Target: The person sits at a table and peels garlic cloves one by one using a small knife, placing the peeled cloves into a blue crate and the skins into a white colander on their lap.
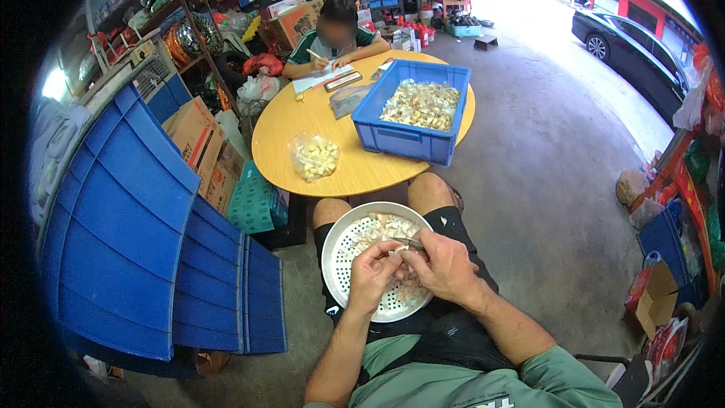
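Note:
A white round colander point(337, 261) with holes rests on my lap, with garlic cloves and loose skins point(377, 228) in it. Above its middle, my left hand point(368, 278) pinches what looks like a garlic clove point(402, 248), mostly hidden by the fingers. My right hand point(447, 266) is closed around a small knife point(408, 242), its blade pointing left at the clove. The two hands nearly touch. On the table beyond stands a clear plastic bag point(315, 156) of pale peeled cloves. To its right, a blue crate point(404, 142) holds many unpeeled-looking garlic pieces.
A round yellow wooden table point(276, 136) is just past my knees. Across it a person point(332, 41) writes on paper point(328, 75). Tall blue plastic panels point(113, 234) stand at left, near cardboard boxes point(198, 140). An open carton point(653, 302) lies at right; a dark car point(634, 49) is outside.

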A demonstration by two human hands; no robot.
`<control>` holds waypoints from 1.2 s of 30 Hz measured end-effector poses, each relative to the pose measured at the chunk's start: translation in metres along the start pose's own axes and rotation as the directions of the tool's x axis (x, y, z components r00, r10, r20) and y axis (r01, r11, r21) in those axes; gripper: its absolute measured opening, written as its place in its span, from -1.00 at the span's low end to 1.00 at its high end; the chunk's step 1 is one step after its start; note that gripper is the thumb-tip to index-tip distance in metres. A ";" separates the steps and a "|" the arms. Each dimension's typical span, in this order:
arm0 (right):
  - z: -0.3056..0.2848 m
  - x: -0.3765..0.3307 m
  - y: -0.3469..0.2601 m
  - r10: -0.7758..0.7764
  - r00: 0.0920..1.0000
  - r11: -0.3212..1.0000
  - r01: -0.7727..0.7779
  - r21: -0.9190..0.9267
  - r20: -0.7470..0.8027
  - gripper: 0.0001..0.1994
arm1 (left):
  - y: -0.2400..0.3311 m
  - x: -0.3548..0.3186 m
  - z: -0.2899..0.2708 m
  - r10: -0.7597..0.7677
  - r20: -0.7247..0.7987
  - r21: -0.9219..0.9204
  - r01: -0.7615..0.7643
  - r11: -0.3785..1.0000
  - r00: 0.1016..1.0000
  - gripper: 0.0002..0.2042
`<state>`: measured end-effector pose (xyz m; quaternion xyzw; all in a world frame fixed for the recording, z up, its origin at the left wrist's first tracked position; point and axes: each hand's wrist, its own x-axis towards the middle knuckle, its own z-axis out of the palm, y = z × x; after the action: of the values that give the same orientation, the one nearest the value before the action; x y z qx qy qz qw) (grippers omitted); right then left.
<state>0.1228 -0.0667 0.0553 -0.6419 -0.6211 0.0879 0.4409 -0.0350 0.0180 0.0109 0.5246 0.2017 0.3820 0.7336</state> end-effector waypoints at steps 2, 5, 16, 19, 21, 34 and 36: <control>0.005 0.001 0.002 -0.030 0.999 1.000 0.030 0.001 -0.013 -0.71 | 0.000 0.000 -0.006 0.015 0.021 -0.031 -0.015 0.999 1.000 -0.81; 0.008 0.001 0.005 -0.047 0.999 0.999 0.047 -0.005 0.000 -0.71 | 0.000 -0.002 -0.011 -0.031 0.018 -0.040 0.031 0.999 0.999 -0.85; 0.015 -0.001 0.018 -0.114 0.989 0.992 0.118 0.034 -0.091 -0.76 | -0.007 0.002 -0.008 -0.065 0.051 -0.115 0.070 0.991 0.997 -0.89; 0.014 0.001 0.021 -0.127 0.988 0.989 0.133 0.058 -0.090 -0.75 | -0.005 0.002 -0.006 -0.068 0.044 -0.118 0.072 0.990 0.997 -0.89; 0.013 0.002 0.021 -0.122 0.989 0.989 0.129 0.070 -0.088 -0.80 | -0.007 0.004 -0.006 -0.053 0.052 -0.124 0.060 0.990 0.997 -0.87; 0.009 -0.001 0.017 -0.074 0.988 0.992 0.087 0.090 -0.139 -0.82 | -0.005 0.005 0.017 -0.088 -0.047 -0.267 0.072 0.961 0.995 -0.76; 0.011 0.000 0.019 -0.096 0.986 0.991 0.107 0.077 -0.138 -0.86 | -0.007 0.005 0.015 -0.092 -0.103 -0.294 0.058 0.954 0.990 -0.76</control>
<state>0.1290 -0.0590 0.0362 -0.5946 -0.6177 0.0480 0.5124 -0.0191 0.0110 0.0108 0.3801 0.2051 0.4091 0.8038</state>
